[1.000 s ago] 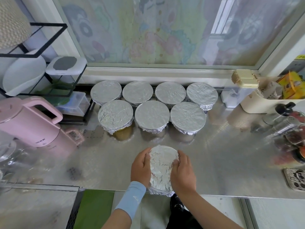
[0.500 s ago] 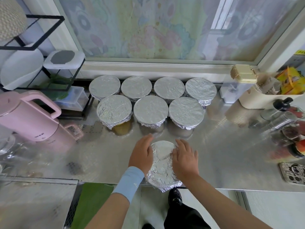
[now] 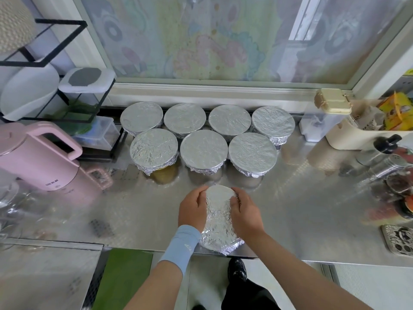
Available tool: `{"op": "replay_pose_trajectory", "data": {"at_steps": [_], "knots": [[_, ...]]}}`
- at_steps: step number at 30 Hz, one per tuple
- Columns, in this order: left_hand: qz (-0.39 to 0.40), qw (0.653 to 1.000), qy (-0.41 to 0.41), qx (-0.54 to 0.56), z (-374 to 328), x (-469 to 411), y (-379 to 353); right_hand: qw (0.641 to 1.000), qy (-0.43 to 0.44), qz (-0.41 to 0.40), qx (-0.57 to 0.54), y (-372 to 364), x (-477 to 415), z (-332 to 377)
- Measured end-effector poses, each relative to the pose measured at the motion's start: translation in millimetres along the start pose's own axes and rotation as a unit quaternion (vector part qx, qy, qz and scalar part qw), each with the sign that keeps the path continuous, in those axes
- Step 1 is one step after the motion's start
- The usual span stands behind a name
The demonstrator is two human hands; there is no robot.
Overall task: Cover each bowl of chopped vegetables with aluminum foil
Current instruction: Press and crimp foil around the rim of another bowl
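A foil-covered bowl [image 3: 219, 218] stands at the front edge of the steel counter [image 3: 301, 209]. My left hand [image 3: 193, 209] grips its left side and my right hand [image 3: 244, 211] grips its right side, fingers curled over the far rim. The foil's crumpled skirt sticks out at the near side. Behind it stand several more foil-covered bowls in two rows, the nearest being the middle one of the front row [image 3: 203, 149]. Their contents are hidden; a yellowish base shows under the front left bowl [image 3: 154, 148].
A pink electric kettle [image 3: 38, 157] stands at the left, beside a black wire rack [image 3: 67, 97] with containers. At the right are a cream box [image 3: 348, 135], bottles and jars [image 3: 388, 166] and a patterned phone [image 3: 400, 242]. The window sill runs behind the bowls.
Both hands have slid from the top of the foil down to the bowl's sides and curled over its far rim. The bowl stays at the counter's front edge.
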State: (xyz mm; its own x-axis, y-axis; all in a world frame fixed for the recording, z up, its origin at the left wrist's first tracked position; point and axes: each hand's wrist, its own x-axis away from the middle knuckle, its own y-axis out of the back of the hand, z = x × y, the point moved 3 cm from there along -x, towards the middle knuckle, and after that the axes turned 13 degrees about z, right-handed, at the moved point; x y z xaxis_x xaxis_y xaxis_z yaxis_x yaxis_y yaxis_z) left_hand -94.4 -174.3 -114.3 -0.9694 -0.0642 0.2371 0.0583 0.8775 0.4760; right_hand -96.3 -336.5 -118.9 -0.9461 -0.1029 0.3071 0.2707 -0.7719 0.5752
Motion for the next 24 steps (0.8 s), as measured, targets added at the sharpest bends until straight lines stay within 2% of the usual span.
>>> {"op": "replay_pose_trajectory", "data": {"at_steps": [4,9,11,13,15,17,19,21,24], "knots": [[0.007,0.999,0.037,0.012,1.7,-3.8,3.1,0.999,0.004,0.041,0.022,5.9,-21.3,1.5],[0.013,0.998,0.053,0.016,3.4,-2.2,3.2,0.997,0.003,0.039,0.072,3.4,-22.5,-2.5],[0.039,0.997,0.064,-0.009,4.0,-7.6,7.1,0.994,-0.003,0.054,0.097,4.7,-24.2,-0.9],[0.066,0.994,0.058,-0.066,3.0,-15.7,13.5,0.986,0.010,0.033,0.160,7.5,-28.1,3.2],[0.066,0.993,0.006,-0.098,-6.8,-24.3,19.7,0.979,0.032,-0.025,0.200,11.4,-32.6,11.0],[0.072,0.988,-0.058,-0.120,-21.4,-32.7,18.2,0.986,0.046,-0.032,0.157,12.4,-39.1,16.6],[0.115,0.979,-0.082,-0.144,-28.0,-42.5,8.3,0.997,0.041,0.000,0.070,11.4,-43.7,19.3],[0.155,0.978,-0.055,-0.128,-25.9,-48.5,0.6,1.000,0.019,0.019,0.002,10.7,-46.0,17.8],[0.145,0.984,-0.026,-0.099,-19.8,-50.9,-0.8,0.998,-0.012,0.019,-0.052,10.8,-48.4,11.9]]}}
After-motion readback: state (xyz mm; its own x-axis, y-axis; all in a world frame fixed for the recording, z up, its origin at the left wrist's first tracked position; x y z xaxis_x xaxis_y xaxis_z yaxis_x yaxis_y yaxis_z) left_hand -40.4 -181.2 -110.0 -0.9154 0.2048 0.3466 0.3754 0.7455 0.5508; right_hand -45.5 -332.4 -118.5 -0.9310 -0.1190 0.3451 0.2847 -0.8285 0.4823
